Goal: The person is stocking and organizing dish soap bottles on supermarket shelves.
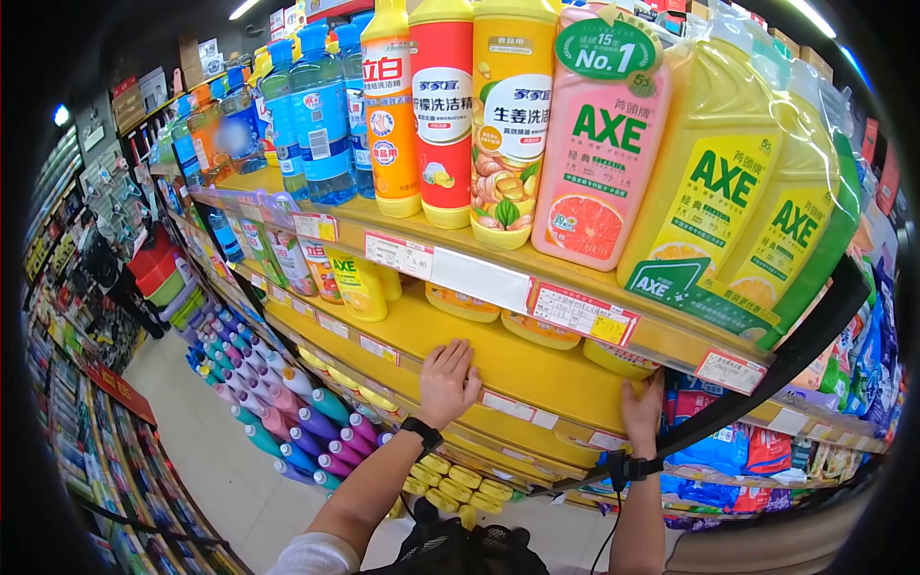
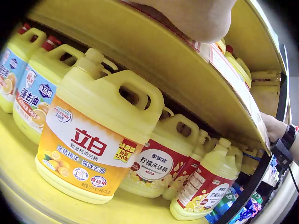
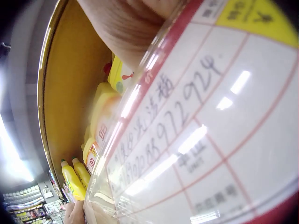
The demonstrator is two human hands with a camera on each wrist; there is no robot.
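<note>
My left hand (image 1: 448, 383) rests on the bare front of a yellow shelf (image 1: 546, 383), its fingers stretched out flat. At the shelf's right end is my right hand (image 1: 644, 412), thumb and fingers pointing inward beside a yellow-capped orange-label jug (image 1: 618, 360); its fingertips are partly hidden. Other jugs (image 1: 541, 333) sit deeper on this shelf, and a yellow AXE bottle (image 1: 356, 287) stands left of my left hand. Close up in the right wrist view, a handwritten price tag (image 3: 177, 140) covers much of the picture. Neither hand shows anything gripped.
Above, a shelf holds upright dish soap bottles, including a pink AXE bottle (image 1: 594, 144) and large yellow AXE bottles (image 1: 714, 172). Handled jugs (image 2: 88, 144) fill the shelf below. Many coloured bottles (image 1: 307, 422) stand on the floor at left. A black post (image 1: 738, 412) borders the right end.
</note>
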